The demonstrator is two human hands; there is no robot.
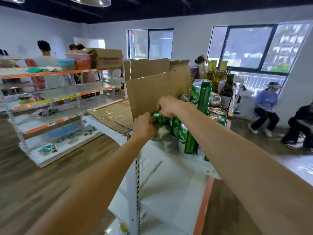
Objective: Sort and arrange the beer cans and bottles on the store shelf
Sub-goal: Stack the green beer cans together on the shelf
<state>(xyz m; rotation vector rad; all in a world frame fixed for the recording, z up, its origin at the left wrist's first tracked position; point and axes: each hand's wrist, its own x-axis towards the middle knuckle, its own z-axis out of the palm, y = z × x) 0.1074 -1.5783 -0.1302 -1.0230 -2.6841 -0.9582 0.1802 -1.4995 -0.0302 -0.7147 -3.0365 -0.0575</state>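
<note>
Left hand (144,125) and right hand (167,106) clutch a can (156,116), mid-sort; next, probably stand it by the upright cans (186,138) at four o'clock.

Green cans (186,138) crowd the shelf (177,167) top, some upright, some tipped. Bottles (227,89) stand upright at its far edge.

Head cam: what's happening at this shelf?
A person is working at the top of a white store shelf. The left hand and right hand both grip a green can just in front of an open cardboard box. More green cans stand to the right, with bottles behind them. Sorting looks underway, not finished. The picture is blurred around the fingers.
</note>
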